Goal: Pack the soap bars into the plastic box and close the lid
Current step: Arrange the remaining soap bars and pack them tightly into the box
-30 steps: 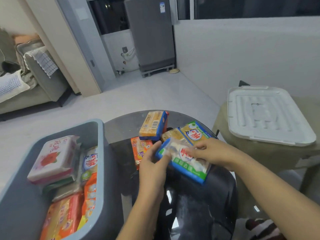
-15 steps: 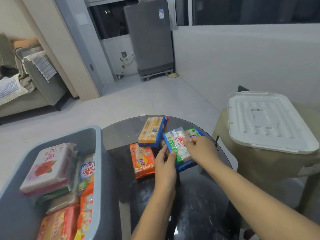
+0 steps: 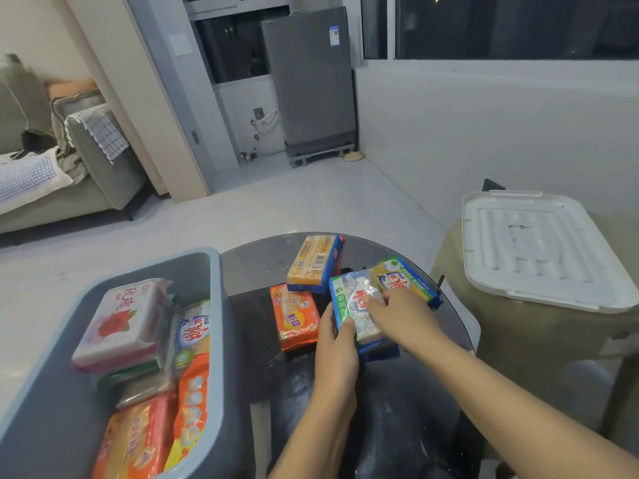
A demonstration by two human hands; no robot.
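Observation:
A grey plastic box [image 3: 214, 305] stands at the lower left and holds several wrapped soap packs, a pink rose pack [image 3: 121, 323] on top. On the round dark glass table [image 3: 408, 409], both hands hold a blue-and-white soap pack [image 3: 356, 305]. My left hand [image 3: 337, 344] grips its near left edge and my right hand [image 3: 403, 314] lies on its top right. An orange soap pack [image 3: 297, 316] lies just left of it, a yellow-and-blue pack [image 3: 316, 264] stands behind, and a yellow-green pack [image 3: 404, 280] lies to the right. The white lid [image 3: 539, 250] rests on a stool at the right.
The beige stool [image 3: 518, 333] under the lid stands close to the table's right edge. A grey sofa [image 3: 69, 174] is at the far left and a grey fridge [image 3: 311, 81] stands by the far wall. Pale tiled floor lies beyond the table.
The blue-and-white pack, lifted and tilted toward me a second ago, has moved away and down among the packs on the table. Both hands stayed on it.

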